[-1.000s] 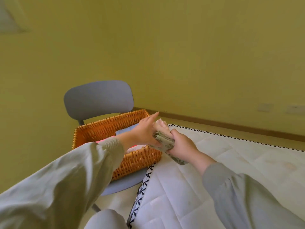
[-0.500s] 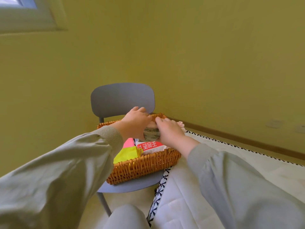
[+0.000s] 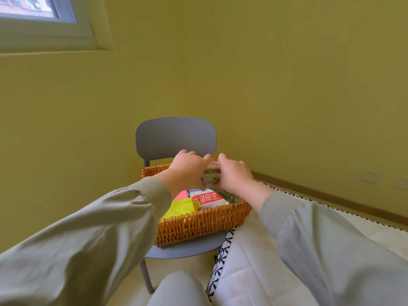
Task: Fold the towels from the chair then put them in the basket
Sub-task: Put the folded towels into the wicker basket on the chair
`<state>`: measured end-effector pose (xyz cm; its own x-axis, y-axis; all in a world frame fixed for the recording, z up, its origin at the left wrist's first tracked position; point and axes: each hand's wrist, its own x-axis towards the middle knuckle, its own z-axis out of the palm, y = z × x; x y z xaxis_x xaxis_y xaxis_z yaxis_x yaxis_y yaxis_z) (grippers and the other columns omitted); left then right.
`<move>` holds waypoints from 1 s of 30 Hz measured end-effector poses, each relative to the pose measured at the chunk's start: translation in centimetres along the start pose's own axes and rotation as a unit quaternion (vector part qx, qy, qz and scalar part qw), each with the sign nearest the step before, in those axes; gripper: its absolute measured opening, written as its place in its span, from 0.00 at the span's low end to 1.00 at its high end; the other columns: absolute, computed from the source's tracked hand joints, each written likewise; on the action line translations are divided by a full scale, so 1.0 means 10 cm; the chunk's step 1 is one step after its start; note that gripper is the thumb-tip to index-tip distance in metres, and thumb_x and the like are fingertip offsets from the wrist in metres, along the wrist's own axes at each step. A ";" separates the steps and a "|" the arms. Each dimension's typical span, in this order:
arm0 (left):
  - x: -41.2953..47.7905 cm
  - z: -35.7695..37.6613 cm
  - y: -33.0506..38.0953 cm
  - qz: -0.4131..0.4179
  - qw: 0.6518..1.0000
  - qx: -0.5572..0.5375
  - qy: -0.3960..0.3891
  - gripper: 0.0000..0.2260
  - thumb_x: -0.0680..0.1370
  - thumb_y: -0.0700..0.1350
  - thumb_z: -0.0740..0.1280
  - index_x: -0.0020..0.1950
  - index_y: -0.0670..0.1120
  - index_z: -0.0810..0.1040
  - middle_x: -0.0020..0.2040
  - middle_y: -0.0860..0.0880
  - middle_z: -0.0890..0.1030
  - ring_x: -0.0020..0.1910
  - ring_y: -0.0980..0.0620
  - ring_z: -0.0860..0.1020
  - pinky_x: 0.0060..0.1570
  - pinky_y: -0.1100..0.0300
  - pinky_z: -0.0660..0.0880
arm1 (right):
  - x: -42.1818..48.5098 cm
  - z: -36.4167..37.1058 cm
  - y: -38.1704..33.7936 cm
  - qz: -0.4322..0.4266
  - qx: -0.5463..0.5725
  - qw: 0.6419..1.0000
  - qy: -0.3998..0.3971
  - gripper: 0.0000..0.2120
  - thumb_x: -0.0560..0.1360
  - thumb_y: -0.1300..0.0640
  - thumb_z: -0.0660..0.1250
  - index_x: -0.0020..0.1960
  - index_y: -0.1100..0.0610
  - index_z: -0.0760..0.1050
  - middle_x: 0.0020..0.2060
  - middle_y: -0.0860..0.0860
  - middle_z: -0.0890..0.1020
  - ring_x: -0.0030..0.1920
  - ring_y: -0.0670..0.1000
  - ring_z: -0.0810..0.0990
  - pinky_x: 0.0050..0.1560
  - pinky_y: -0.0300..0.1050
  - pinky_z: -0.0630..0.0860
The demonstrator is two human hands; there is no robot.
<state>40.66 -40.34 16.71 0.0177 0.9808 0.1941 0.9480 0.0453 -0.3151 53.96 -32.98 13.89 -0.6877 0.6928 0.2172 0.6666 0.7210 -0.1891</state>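
— Where is the towel right now?

— The green patterned towel (image 3: 211, 176) is folded small and sits between my two hands, just above the wicker basket (image 3: 198, 226), over its far right part. One end droops towards the right rim.

— How do your fingers lie?

— My left hand (image 3: 187, 171) curls round the towel's left side, fingers bent over the top, gripping it. My right hand (image 3: 234, 176) grips the other side the same way. The two hands nearly meet above it.

— And the basket?

— It stands on the seat of the grey chair (image 3: 174, 138), just beside the white mattress (image 3: 247, 261). Inside lie a yellow towel (image 3: 181, 208), a sliver of a pink towel (image 3: 182, 194) behind it, and a white towel with a red band (image 3: 206, 198) under my hands.
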 end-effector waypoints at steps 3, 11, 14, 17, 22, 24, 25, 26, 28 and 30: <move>0.00 -0.02 0.01 0.018 0.999 0.007 0.028 0.25 0.73 0.57 0.70 0.63 0.48 0.66 0.52 0.50 0.80 0.50 0.48 0.78 0.47 0.56 0.74 | -0.02 -0.07 -0.01 0.004 -0.003 1.000 0.000 0.25 0.68 0.39 0.72 0.46 0.52 0.61 0.38 0.48 0.76 0.36 0.55 0.72 0.32 0.45 0.63; -0.04 0.01 -0.05 -0.075 0.992 -0.102 -0.028 0.17 0.74 0.50 0.70 0.61 0.49 0.75 0.50 0.50 0.81 0.42 0.50 0.76 0.39 0.58 0.75 | -0.02 -0.11 0.17 -0.023 -0.039 0.997 -0.055 0.16 0.67 0.51 0.71 0.45 0.51 0.65 0.40 0.47 0.74 0.41 0.51 0.72 0.31 0.44 0.62; -0.07 0.12 -0.09 -0.098 0.984 -0.148 -0.020 0.14 0.74 0.50 0.70 0.57 0.49 0.78 0.49 0.51 0.81 0.43 0.50 0.78 0.42 0.57 0.79 | 0.02 -0.11 0.36 0.001 -0.063 0.993 -0.102 0.09 0.65 0.54 0.69 0.38 0.52 0.69 0.37 0.48 0.73 0.43 0.52 0.72 0.40 0.46 0.64; -0.04 0.24 -0.15 -0.142 0.960 -0.236 -0.050 0.14 0.71 0.53 0.73 0.53 0.48 0.79 0.45 0.52 0.80 0.41 0.51 0.78 0.39 0.58 0.78 | 0.08 -0.10 0.56 0.099 0.155 0.977 -0.111 0.06 0.65 0.58 0.71 0.38 0.56 0.75 0.38 0.50 0.77 0.38 0.51 0.75 0.36 0.43 0.70; 0.12 0.51 -0.29 -0.210 0.845 -0.475 -0.128 0.14 0.68 0.54 0.76 0.48 0.49 0.80 0.42 0.53 0.81 0.40 0.55 0.79 0.34 0.61 0.77 | 0.21 0.06 0.80 0.230 0.511 0.825 -0.077 0.08 0.71 0.65 0.71 0.49 0.65 0.76 0.44 0.59 0.82 0.43 0.54 0.82 0.48 0.49 0.79; 0.20 0.69 -0.30 -0.227 0.814 -0.517 -0.136 0.10 0.70 0.52 0.75 0.45 0.49 0.79 0.41 0.54 0.80 0.38 0.57 0.78 0.30 0.66 0.72 | 0.27 0.22 0.84 0.262 0.540 0.797 -0.068 0.05 0.72 0.66 0.70 0.45 0.61 0.75 0.42 0.58 0.82 0.42 0.54 0.83 0.42 0.46 0.80; 0.24 0.79 -0.28 -0.233 0.806 -0.526 -0.138 0.09 0.70 0.50 0.75 0.43 0.49 0.78 0.41 0.53 0.80 0.38 0.57 0.78 0.29 0.66 0.71 | 0.31 0.31 0.86 0.276 0.520 0.807 -0.056 0.05 0.72 0.65 0.71 0.44 0.60 0.75 0.41 0.57 0.83 0.42 0.54 0.83 0.42 0.47 0.80; 0.29 0.90 -0.26 -0.237 0.801 -0.531 -0.143 0.08 0.71 0.49 0.75 0.41 0.49 0.78 0.41 0.52 0.80 0.38 0.57 0.78 0.29 0.66 0.71 | 0.36 0.39 0.88 0.288 0.480 0.828 -0.037 0.05 0.71 0.63 0.71 0.42 0.58 0.75 0.40 0.55 0.82 0.43 0.54 0.83 0.44 0.48 0.80; 0.39 1.07 -0.17 -0.236 0.805 -0.521 -0.158 0.07 0.72 0.47 0.74 0.42 0.47 0.78 0.40 0.51 0.79 0.38 0.56 0.76 0.31 0.64 0.70 | 0.43 0.52 0.90 0.302 0.380 0.874 0.004 0.05 0.69 0.60 0.71 0.40 0.55 0.75 0.38 0.51 0.81 0.41 0.51 0.80 0.42 0.45 0.77; 0.50 1.25 -0.07 -0.230 0.817 -0.500 -0.173 0.09 0.71 0.47 0.74 0.44 0.44 0.77 0.39 0.50 0.77 0.37 0.54 0.74 0.32 0.62 0.70 | 0.51 0.65 0.92 0.307 0.307 0.900 0.034 0.06 0.69 0.59 0.70 0.40 0.54 0.72 0.36 0.49 0.77 0.36 0.48 0.76 0.33 0.41 0.70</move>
<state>36.12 -33.14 6.31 -0.3400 0.9067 -0.2497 0.6188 0.4156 0.6666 54.74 -22.68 7.06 -0.2110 0.9760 -0.0540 0.6158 0.0898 -0.7828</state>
